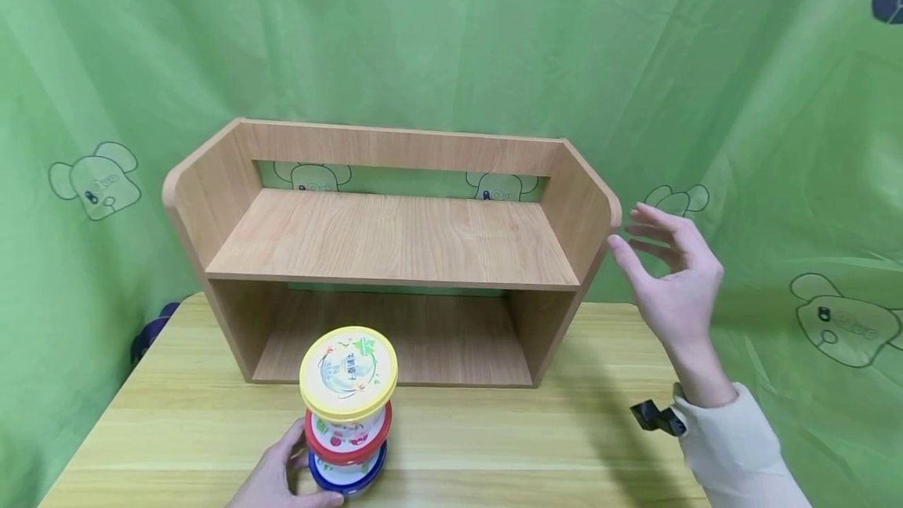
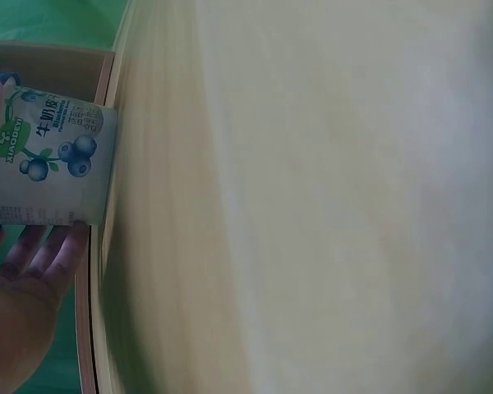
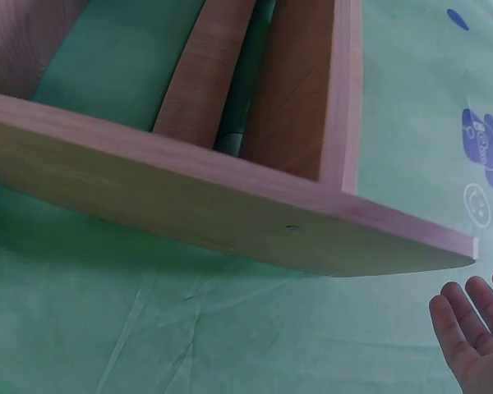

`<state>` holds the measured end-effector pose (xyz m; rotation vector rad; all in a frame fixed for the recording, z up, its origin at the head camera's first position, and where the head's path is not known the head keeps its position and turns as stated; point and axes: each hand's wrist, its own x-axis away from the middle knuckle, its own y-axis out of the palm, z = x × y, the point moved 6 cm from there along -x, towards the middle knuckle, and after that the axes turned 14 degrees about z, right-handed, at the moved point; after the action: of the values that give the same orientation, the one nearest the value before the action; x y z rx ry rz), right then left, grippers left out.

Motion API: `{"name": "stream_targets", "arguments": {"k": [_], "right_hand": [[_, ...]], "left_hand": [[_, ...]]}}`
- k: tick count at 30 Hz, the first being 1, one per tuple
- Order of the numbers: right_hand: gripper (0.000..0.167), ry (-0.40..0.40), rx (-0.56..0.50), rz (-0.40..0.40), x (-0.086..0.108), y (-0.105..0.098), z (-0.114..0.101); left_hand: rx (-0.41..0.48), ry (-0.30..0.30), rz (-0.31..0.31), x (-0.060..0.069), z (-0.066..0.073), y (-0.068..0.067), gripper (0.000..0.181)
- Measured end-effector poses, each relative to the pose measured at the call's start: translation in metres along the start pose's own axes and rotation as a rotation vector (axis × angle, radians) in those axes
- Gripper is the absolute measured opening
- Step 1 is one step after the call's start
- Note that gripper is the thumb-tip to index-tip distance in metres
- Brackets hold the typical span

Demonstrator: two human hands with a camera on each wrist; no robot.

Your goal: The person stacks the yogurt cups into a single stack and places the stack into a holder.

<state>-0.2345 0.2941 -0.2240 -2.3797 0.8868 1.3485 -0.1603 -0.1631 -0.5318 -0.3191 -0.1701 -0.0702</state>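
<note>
Three round tubs stand stacked near the table's front edge in the head view: a yellow-lidded tub (image 1: 349, 375) on top, a red-lidded tub (image 1: 347, 445) in the middle, and a blue-lidded tub (image 1: 349, 477) lowest. My left hand (image 1: 278, 478) grips the lowest one from the left, thumb in front. The left wrist view shows this tub's blueberry label (image 2: 53, 160), with fingers (image 2: 62, 250) curled at its side. Raised beside the right panel of a wooden shelf (image 1: 395, 237), my right hand (image 1: 673, 281) holds nothing, its fingers spread and loosely bent.
The two-tier shelf stands behind the tubs on a light wooden table (image 1: 487, 429). Its right side panel (image 3: 205, 205) crosses the right wrist view. A green curtain (image 1: 437, 45) with cartoon prints hangs behind and on both sides.
</note>
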Motion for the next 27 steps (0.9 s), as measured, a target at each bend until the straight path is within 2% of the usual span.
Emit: {"name": "stream_targets", "arguments": {"k": [11, 27], "right_hand": [[0.041, 0.017, 0.037, -0.030, -0.005, 0.010, 0.013], [0.037, 0.025, 0.043, 0.005, -0.005, 0.018, 0.015]], "left_hand": [[0.011, 0.034, -0.001, 0.000, 0.003, 0.000, 0.104], [0.013, 0.011, 0.007, 0.000, -0.001, 0.000, 0.103]]}}
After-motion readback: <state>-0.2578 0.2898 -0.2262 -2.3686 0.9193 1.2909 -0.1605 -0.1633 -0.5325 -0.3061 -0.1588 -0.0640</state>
